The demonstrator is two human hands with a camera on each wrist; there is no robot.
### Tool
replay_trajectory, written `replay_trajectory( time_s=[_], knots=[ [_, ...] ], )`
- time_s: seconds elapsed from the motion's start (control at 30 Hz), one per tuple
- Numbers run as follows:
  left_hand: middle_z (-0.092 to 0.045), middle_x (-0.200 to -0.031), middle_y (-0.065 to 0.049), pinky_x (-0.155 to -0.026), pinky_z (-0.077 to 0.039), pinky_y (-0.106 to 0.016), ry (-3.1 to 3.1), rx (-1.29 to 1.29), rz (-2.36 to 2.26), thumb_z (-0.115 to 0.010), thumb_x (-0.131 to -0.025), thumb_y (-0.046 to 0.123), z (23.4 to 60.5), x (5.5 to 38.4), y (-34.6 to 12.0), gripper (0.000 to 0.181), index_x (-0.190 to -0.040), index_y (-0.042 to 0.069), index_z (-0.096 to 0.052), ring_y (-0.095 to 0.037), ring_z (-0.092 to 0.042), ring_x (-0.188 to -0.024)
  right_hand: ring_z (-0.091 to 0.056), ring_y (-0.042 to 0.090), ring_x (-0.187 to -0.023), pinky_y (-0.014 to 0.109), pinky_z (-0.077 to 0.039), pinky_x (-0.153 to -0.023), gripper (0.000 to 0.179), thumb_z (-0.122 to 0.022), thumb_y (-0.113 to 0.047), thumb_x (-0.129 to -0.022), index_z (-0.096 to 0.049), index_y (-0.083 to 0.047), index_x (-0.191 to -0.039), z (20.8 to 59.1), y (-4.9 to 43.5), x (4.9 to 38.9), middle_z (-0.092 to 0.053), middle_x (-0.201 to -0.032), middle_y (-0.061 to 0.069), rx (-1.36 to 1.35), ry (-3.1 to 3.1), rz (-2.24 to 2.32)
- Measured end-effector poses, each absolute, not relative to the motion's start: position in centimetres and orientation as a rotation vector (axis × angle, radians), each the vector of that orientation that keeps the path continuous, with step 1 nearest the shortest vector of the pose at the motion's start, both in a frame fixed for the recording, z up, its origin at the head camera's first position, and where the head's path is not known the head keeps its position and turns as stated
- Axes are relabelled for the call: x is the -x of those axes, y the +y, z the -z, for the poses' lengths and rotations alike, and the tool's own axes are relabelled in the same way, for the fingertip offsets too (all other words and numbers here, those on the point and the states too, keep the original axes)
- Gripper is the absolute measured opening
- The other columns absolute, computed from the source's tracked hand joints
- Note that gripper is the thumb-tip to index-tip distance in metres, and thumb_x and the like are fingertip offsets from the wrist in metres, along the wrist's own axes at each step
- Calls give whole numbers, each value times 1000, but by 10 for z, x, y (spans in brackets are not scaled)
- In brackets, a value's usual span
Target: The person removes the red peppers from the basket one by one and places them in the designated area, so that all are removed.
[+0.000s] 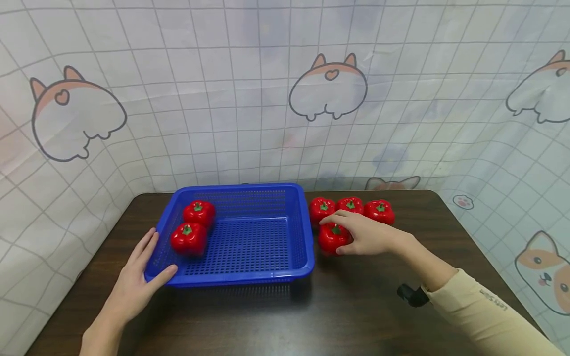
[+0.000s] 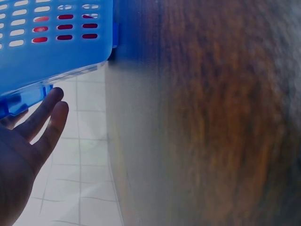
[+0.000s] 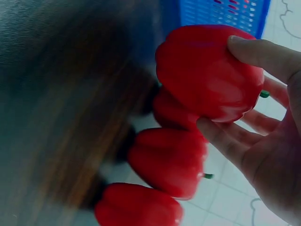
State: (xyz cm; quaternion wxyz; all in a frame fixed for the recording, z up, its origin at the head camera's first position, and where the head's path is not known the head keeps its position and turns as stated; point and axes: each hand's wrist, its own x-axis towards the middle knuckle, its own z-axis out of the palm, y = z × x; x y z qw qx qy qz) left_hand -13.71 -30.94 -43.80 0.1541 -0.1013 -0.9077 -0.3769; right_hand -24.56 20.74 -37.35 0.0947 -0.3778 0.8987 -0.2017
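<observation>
A blue plastic basket (image 1: 249, 279) stands on the table, with two red bell peppers (image 1: 189, 239) inside along its left side. At the basket's left front corner, my left hand (image 1: 133, 284) touches the rim, fingers extended along the outside and thumb at the front edge. My right hand (image 1: 371, 235) grips a red bell pepper (image 3: 209, 70) just right of the basket, thumb on one side and fingers on the other. Behind it are three more red bell peppers (image 1: 379, 211) in a row, the leftmost partly covered by the hand.
A dark wooden table (image 1: 356, 316) carries everything. White grid-patterned cloth (image 1: 258, 123) with cartoon dogs rises behind and at both sides. A small black object (image 1: 411, 295) shows beside the right sleeve (image 1: 472, 309).
</observation>
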Motion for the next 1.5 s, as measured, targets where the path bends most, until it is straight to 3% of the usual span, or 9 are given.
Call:
replay_trajectory(
  time_s=[0.23,0.37,0.6,1.0,1.5],
  knots=[
    [-20,-169,-11,-116,-19,-68,-2601,295,1087,-76,-93,25,437,137,-309,85,-161,3,-30,-49,-24,-148,-49,24,-131,49,-52,-99,61,-80,-18,-87,-56,-17,-143,389,208,250,-56,-141,3,1134,2651,617],
    [-21,-169,-10,-119,-18,-61,-2597,293,1083,-77,-92,24,438,137,-309,85,-161,3,-31,-48,-24,-149,-50,24,-131,49,-51,-101,60,-81,-17,-87,-56,-14,-142,393,206,251,-57,-141,2,1156,2665,640],
    [-21,-169,-12,-113,-21,-72,-2595,297,1089,-77,-92,24,437,137,-309,85,-160,2,-31,-50,-24,-148,-47,27,-133,50,-52,-100,61,-81,-18,-87,-57,-14,-143,397,204,252,-55,-143,6,1129,2724,624],
    [-20,-169,-12,-111,-22,-74,-2599,296,1092,-77,-92,25,437,136,-309,86,-160,1,-30,-50,-24,-148,-48,30,-127,51,-53,-96,59,-85,-14,-84,-63,-13,-139,405,202,255,-53,-138,12,1218,2845,618],
    [-20,-169,-11,-112,-22,-73,-2600,293,1090,-76,-92,25,437,137,-310,85,-160,2,-30,-49,-24,-148,-42,33,-135,52,-53,-96,63,-87,-23,-83,-62,-13,-139,369,188,264,-49,-145,13,1147,2818,565]
  ],
)
